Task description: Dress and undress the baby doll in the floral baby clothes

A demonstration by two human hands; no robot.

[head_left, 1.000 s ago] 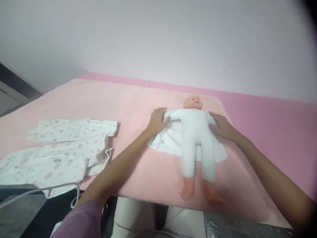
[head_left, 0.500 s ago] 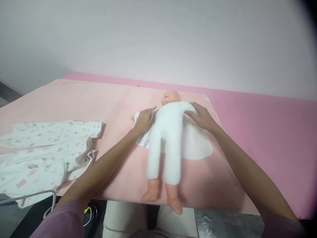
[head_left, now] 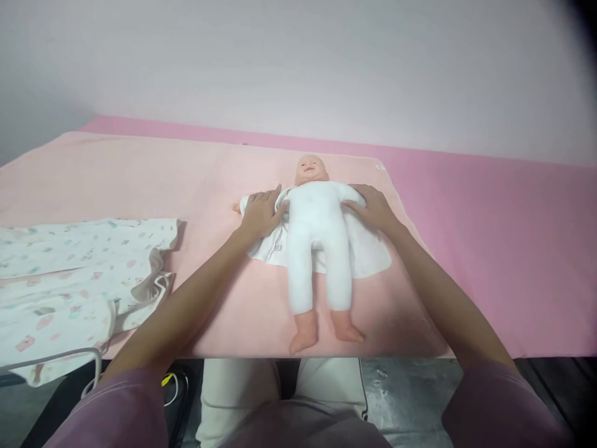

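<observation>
A baby doll (head_left: 317,214) with a white cloth body lies face up, its head away from me and its bare feet near the table's front edge. A white baby shirt (head_left: 368,252) is spread beneath its torso. My left hand (head_left: 262,214) is closed over the doll's sleeved arm on the left, its thumb by the shirt edge at the shoulder. The doll's small hand (head_left: 236,207) sticks out past my fingers. My right hand (head_left: 372,208) is wrapped round the doll's other arm, fingers above and thumb below; that arm's end is hidden.
A white printed baby garment (head_left: 84,274) lies at the left, hanging over the front edge. The doll rests on a light pink mat (head_left: 196,168) over a brighter pink table cover (head_left: 489,249). A pale cable (head_left: 60,356) runs at the lower left. Behind stands a wall (head_left: 298,74).
The doll has turned from tilted to lying flatter and straighter, its face now upward and its feet drawn back from the edge. Both hands stay at its arms. My view has shifted slightly.
</observation>
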